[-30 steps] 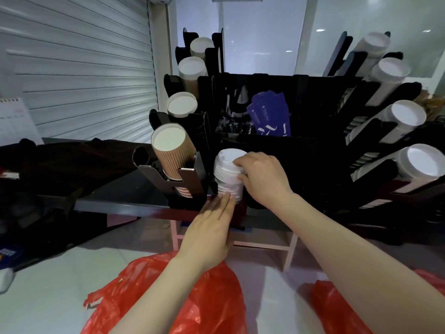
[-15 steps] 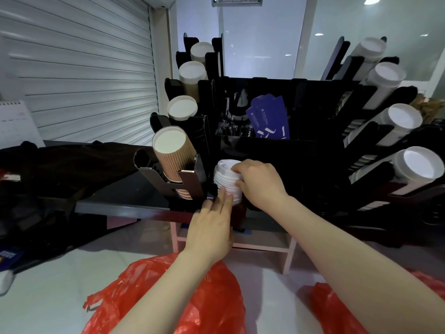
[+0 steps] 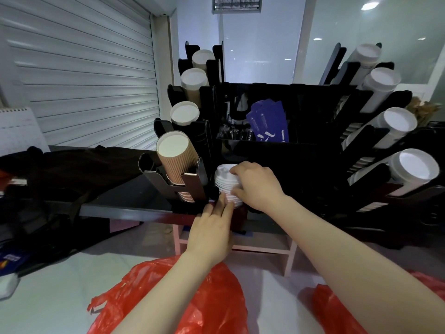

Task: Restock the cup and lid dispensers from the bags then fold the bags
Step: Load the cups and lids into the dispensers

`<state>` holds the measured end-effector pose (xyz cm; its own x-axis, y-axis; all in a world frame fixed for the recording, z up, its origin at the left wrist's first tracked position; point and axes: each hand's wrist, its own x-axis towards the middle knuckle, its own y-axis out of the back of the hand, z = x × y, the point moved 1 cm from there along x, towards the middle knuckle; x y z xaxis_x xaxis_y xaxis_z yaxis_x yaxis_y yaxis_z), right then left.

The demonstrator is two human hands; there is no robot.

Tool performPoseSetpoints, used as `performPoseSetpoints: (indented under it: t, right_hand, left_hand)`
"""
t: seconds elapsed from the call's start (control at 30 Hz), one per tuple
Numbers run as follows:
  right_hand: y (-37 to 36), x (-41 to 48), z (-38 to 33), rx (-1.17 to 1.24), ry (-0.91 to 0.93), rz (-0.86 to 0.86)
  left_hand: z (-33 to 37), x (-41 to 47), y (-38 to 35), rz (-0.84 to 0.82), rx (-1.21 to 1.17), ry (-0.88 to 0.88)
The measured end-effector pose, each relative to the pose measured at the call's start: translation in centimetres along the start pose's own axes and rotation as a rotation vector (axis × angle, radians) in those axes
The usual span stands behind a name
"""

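Holding a stack of white lids at the mouth of a slot in the front of a black organiser, a person works with both bare hands. The right hand curls over the top and side of the stack, fingers and thumb wrapped round it, probably to guide it in straight. The left hand reaches up from below with straight fingers, its tips touching the lowest lids, likely to steady them so none slide off. The slot is dark, so how deep the stack sits cannot be told.

Just left of the lids, a slanted black holder carries ribbed brown cups with their bases facing the viewer. Three paler cup stacks climb in holders behind it. On the right, a matching tiered rack holds four stacks of white cups. A middle compartment holds blue packets beside some small dark items.

Two red bags lie crumpled on a pale surface under the forearms. They are not yet folded, and their contents are hidden.
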<state>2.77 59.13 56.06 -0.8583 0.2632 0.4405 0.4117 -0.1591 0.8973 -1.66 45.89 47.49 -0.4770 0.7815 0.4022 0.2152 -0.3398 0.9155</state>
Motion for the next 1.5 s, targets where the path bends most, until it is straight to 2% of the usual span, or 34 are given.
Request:
performPoseSetpoints:
  t: [0.43, 0.67, 0.8, 0.9, 0.97, 1.1, 1.3, 1.5]
  right_hand:
    - [0.2, 0.4, 0.3, 0.049, -0.06, 0.119]
    - [2.0, -0.5, 1.6, 0.343, -0.154, 0.322]
    - [3.4, -2.1, 4.0, 0.377, -0.215, 0.409]
    - [4.1, -3.6, 6.5, 0.351, -0.27, 0.339]
    - [4.3, -4.4, 7.7, 0.327, -0.287, 0.234]
    - [4.0, -4.4, 7.6, 0.064, -0.236, 0.003]
    - [4.6, -2.4, 6.2, -0.188, -0.148, -0.119]
    - [4.9, -1.0, 6.2, -0.138, -0.079, -0.331]
  left_hand:
    - [0.3, 0.6, 0.4, 0.028, 0.039, 0.025]
    - [0.5, 0.4, 0.8, 0.057, 0.043, 0.027]
    - [1.0, 0.8, 1.4, 0.155, -0.022, -0.008]
    - [1.5, 2.1, 1.2, 0.171, -0.106, -0.058]
    - [1.7, 3.3, 0.9, 0.149, -0.146, -0.055]
    - [2.0, 4.5, 0.4, 0.105, -0.091, -0.069]
    - [1.6, 4.1, -0.4, 0.108, -0.032, -0.087]
    - [1.4, 4.1, -0.3, 0.113, -0.102, -0.099]
